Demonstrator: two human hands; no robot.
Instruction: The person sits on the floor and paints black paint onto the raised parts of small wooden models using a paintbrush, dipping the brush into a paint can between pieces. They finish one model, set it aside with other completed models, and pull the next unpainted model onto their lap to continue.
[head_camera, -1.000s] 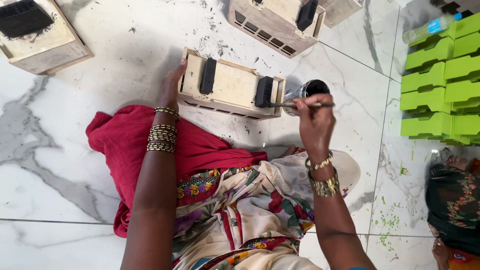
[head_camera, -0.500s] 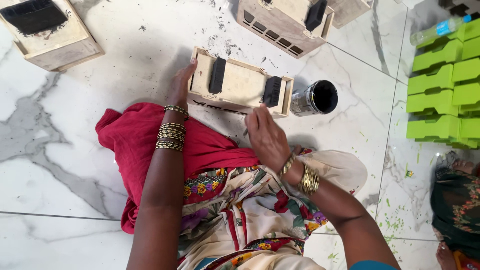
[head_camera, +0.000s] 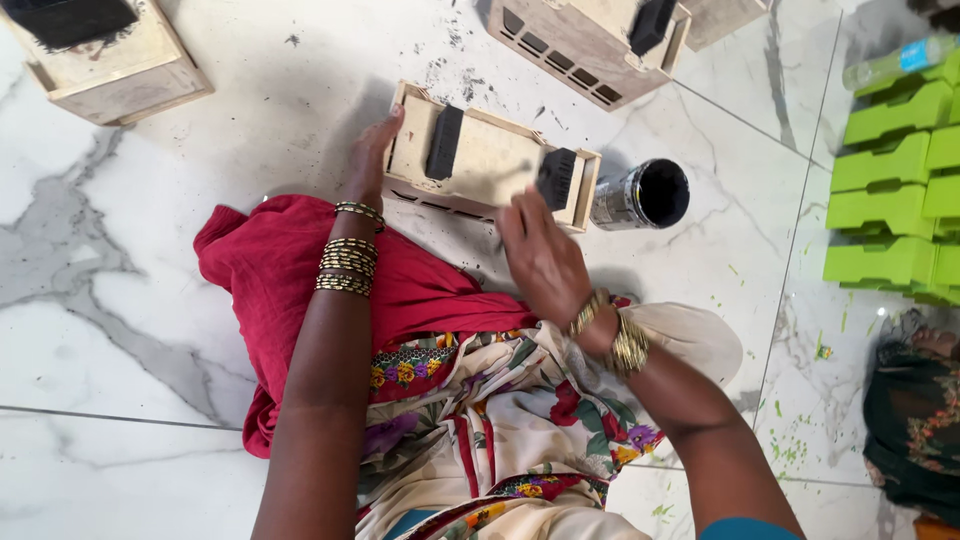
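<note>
- Nearest: person sits on the marble floor (head_camera: 120, 330), red cloth (head_camera: 260, 290) and floral fabric (head_camera: 500, 440) over the lap — work kept just beyond the knees, within easy reach of both arms.
- Left hand (head_camera: 372, 160) — bangles at the wrist, fingers spread flat vs. the left end of the wooden box (head_camera: 490, 165), thumb on the rim. Reads as a brace, so the box won't slide on smooth stone. Open, pressing, not wrapped round anything.
- Right hand (head_camera: 540, 255) at the box's near-right corner, fingers curled and drawn together, tips by the black block (head_camera: 556, 178). Can't tell if it pinches a tool — nothing clear shows between the fingers.
- Box lies flat on the floor, open face up, touching both hands; a second black block (head_camera: 444, 142) stands nearer its left end.
- Just right of the box: a metal tin (head_camera: 640, 195) tipped on its side, black inside, mouth facing away from the box to the right — set on the right hand's side, prob. for quick reach.
- Farther: more wooden boxes, one top left (head_camera: 110, 60), one top centre (head_camera: 590, 45), well apart from the work.
- Far right: stacked green plastic pieces (head_camera: 890, 200); another person's dark patterned clothing (head_camera: 915, 420) at the edge.
</note>
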